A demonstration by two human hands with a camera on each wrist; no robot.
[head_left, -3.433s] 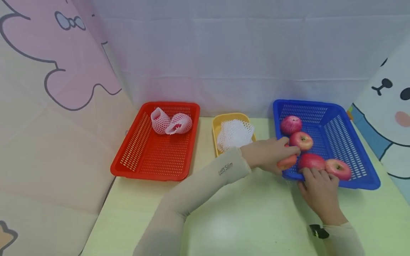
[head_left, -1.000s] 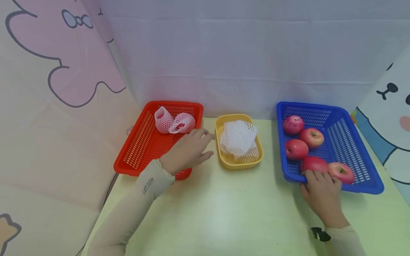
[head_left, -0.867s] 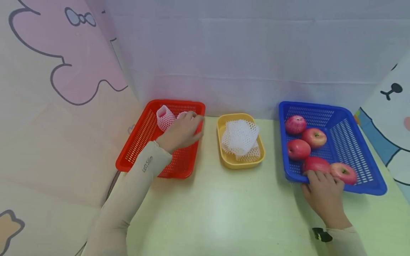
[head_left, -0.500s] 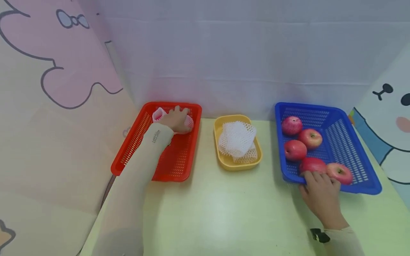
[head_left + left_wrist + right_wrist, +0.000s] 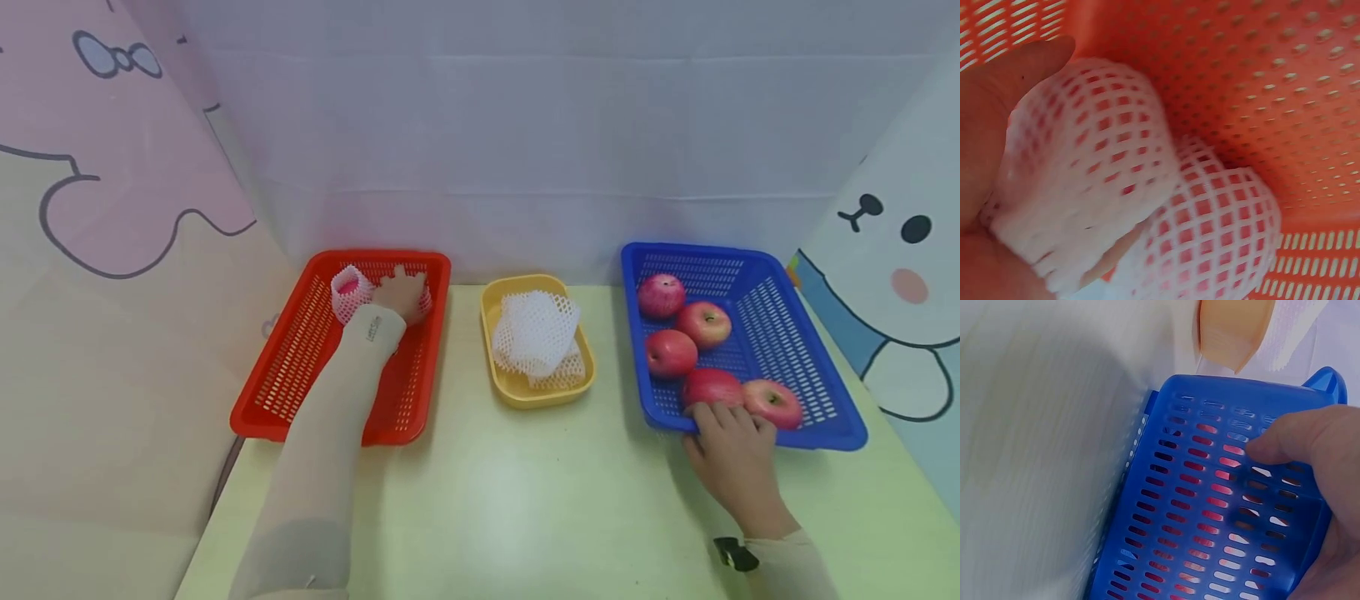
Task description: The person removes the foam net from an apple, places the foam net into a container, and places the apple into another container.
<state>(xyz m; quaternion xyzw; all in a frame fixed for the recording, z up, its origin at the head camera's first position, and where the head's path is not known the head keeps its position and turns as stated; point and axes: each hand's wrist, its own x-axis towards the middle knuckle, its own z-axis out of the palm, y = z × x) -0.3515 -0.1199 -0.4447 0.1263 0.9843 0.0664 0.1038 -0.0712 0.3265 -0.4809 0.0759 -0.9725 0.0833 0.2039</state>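
My left hand (image 5: 401,296) reaches into the red basket (image 5: 393,408) and holds an apple in a pale foam net (image 5: 1097,156), its thumb over one side in the left wrist view. A second netted apple (image 5: 351,293) sits against it, at the hand's left in the head view. The right hand (image 5: 735,458) grips the near rim of the blue basket (image 5: 825,358), thumb pressed on the outer wall in the right wrist view. Inside that basket lie several bare red apples (image 5: 670,354), the nearest right by those fingers.
Between the two baskets stands a small yellow tray (image 5: 536,400) with white foam nets (image 5: 536,333) piled in it. All three rest on a pale table (image 5: 487,500). A plain cloth backdrop (image 5: 480,125) rises behind, with printed cloth on both sides.
My left hand released an apple in the blue basket, crossed leftward over the tray and took hold of a netted apple in the red basket. The right hand stayed on the blue rim.
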